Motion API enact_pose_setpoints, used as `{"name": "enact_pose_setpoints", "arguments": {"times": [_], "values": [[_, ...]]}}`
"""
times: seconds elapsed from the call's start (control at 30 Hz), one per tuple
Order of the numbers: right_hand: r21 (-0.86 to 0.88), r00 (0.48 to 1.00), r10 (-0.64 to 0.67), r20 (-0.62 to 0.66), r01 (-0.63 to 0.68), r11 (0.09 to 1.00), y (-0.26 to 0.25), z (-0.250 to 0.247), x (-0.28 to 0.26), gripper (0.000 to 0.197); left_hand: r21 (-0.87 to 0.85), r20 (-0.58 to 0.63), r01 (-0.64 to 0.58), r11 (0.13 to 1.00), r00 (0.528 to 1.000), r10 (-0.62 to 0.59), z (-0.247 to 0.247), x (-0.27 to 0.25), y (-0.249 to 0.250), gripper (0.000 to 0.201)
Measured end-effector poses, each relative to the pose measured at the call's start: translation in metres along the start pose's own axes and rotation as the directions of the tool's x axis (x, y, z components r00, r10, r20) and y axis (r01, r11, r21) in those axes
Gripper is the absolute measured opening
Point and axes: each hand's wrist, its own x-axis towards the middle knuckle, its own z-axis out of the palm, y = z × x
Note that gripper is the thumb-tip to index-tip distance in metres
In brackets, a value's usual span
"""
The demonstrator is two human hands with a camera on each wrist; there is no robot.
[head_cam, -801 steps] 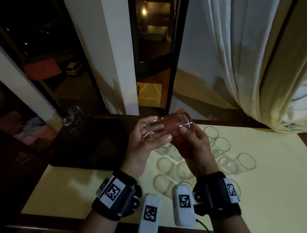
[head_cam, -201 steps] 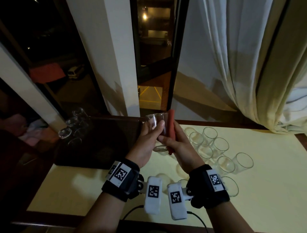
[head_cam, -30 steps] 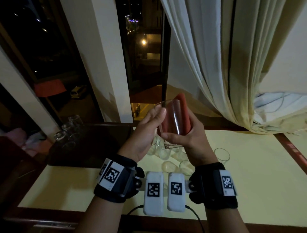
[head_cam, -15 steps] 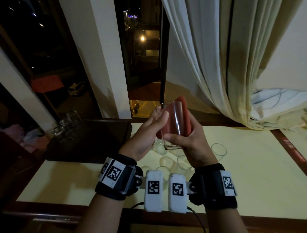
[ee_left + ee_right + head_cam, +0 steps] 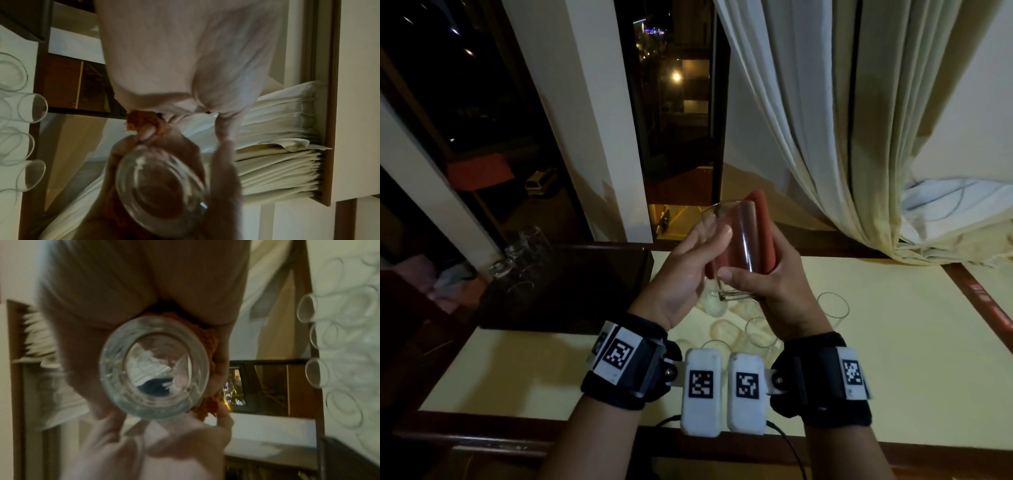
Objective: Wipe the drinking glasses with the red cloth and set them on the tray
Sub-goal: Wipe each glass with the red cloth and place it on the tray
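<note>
I hold a clear drinking glass (image 5: 739, 246) upright in the air above the table, seen from below as a round base (image 5: 154, 368) (image 5: 160, 186). My left hand (image 5: 714, 240) grips its left side, thumb on the wall near the rim. My right hand (image 5: 743, 275) holds the red cloth (image 5: 760, 219) against the glass's far side, with its thumb across the front near the base. The cloth (image 5: 207, 404) shows beside the base between the fingers. The dark tray (image 5: 571, 291) lies at the left, with a few glasses (image 5: 517, 253) at its far left corner.
Several more glasses (image 5: 756, 332) lie on their sides on the yellow tabletop (image 5: 893, 342) under my hands, and one (image 5: 832, 306) lies to the right. A curtain (image 5: 825, 137) hangs behind at the right, and a dark window lies straight ahead. The table's wooden front edge runs close to my wrists.
Over the last second the hands and glass have stayed almost in place, and the view has shifted slightly. Compared with the oldest frame, more glasses stand on the tray.
</note>
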Motion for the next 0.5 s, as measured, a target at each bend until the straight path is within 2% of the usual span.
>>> {"name": "enact_pose_setpoints", "arguments": {"times": [0.1,0.17,0.27,0.33,0.37,0.5], "values": [[-0.097,1.0,-0.03,0.009,0.031,0.995,0.003,0.0013,0.003,0.101,0.099,-0.007,-0.002,0.995,1.0,0.003,0.0059,0.0008,0.0002,0.066],[-0.066,0.998,-0.026,0.052,0.03,0.997,0.0019,-0.0001,0.0041,0.102,0.098,-0.002,-0.012,0.995,1.0,0.012,0.006,0.0005,0.0014,0.056],[0.095,0.991,-0.018,0.132,0.006,0.996,-0.0025,-0.0027,0.0039,0.09,0.091,0.03,-0.049,0.995,0.998,0.046,-0.0003,0.0023,0.0012,0.079],[0.143,0.992,-0.007,0.127,-0.011,0.99,-0.0035,-0.0046,0.0034,0.088,0.084,0.045,-0.041,0.996,0.998,0.037,-0.0018,0.0032,0.0027,0.1],[0.129,0.994,0.003,0.108,-0.017,0.991,-0.0038,-0.0052,0.0037,0.088,0.061,0.041,-0.032,0.998,0.999,0.029,-0.0026,0.0042,0.0025,0.105],[-0.079,1.0,-0.004,0.008,0.005,0.997,-0.0052,-0.0049,0.0057,0.095,0.099,-0.051,-0.078,0.992,0.995,0.083,0.0039,0.0061,0.0022,0.081]]}}
